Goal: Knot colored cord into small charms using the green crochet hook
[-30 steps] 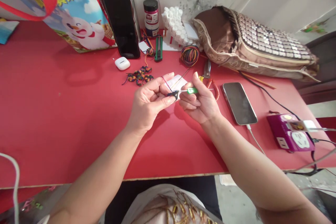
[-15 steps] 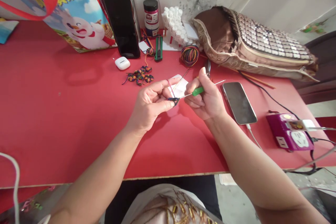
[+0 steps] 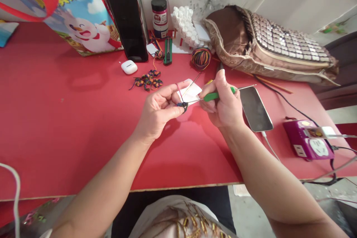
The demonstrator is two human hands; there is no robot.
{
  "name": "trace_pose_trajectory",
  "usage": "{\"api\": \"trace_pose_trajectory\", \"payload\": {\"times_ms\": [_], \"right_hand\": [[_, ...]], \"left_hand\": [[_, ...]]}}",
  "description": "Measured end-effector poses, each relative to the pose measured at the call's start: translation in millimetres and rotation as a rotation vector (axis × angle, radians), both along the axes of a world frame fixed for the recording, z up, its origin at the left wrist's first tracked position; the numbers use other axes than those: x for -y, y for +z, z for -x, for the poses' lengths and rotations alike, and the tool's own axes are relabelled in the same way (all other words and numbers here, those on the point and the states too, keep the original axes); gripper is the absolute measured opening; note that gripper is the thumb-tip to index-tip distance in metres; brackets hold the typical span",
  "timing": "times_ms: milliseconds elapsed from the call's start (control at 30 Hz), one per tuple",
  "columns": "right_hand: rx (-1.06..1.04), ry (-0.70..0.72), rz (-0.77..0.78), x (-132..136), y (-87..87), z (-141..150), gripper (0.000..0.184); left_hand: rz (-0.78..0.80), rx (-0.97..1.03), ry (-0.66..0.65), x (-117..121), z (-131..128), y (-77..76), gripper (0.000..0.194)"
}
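Note:
My left hand (image 3: pixel 160 109) pinches a small dark knotted thread piece (image 3: pixel 182 105) between thumb and fingers, with thin coloured strands rising from it. My right hand (image 3: pixel 224 104) is closed round a crochet hook with a green handle (image 3: pixel 214 96); its metal tip reaches the knotted piece. Both hands hover above the red table (image 3: pixel 69 119). A white card (image 3: pixel 192 90) lies under the hands. A thread runs back to a multicoloured ball of thread (image 3: pixel 201 58).
A smartphone (image 3: pixel 255 108) lies right of my right hand, cabled to a purple power strip (image 3: pixel 308 145). Behind are finished knotted pieces (image 3: pixel 147 80), a white earbud case (image 3: pixel 129 67), a standing black phone (image 3: pixel 128 26), a jar (image 3: pixel 160 13), a green cutter (image 3: pixel 167 50), a beaded bag (image 3: pixel 273 44) and a printed bag (image 3: pixel 72 11).
My right hand has drawn the hook to the right, away from the left hand, so more of the metal shaft shows. The left hand has stayed almost in place.

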State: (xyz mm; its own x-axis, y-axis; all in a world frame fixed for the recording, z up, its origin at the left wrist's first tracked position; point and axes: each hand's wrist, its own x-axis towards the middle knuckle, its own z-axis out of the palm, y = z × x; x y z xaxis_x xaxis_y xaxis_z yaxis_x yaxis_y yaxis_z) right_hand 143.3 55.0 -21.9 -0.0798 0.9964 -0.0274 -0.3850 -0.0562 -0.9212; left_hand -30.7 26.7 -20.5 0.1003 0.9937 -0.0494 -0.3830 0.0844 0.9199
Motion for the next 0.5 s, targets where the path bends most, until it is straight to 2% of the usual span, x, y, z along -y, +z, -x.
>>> {"api": "trace_pose_trajectory", "payload": {"times_ms": [500], "right_hand": [[0.025,-0.046,-0.022,3.3,3.5,2.6,0.049]], "left_hand": [[0.0,-0.026,0.008,1.4,-2.3,1.5,0.051]]}}
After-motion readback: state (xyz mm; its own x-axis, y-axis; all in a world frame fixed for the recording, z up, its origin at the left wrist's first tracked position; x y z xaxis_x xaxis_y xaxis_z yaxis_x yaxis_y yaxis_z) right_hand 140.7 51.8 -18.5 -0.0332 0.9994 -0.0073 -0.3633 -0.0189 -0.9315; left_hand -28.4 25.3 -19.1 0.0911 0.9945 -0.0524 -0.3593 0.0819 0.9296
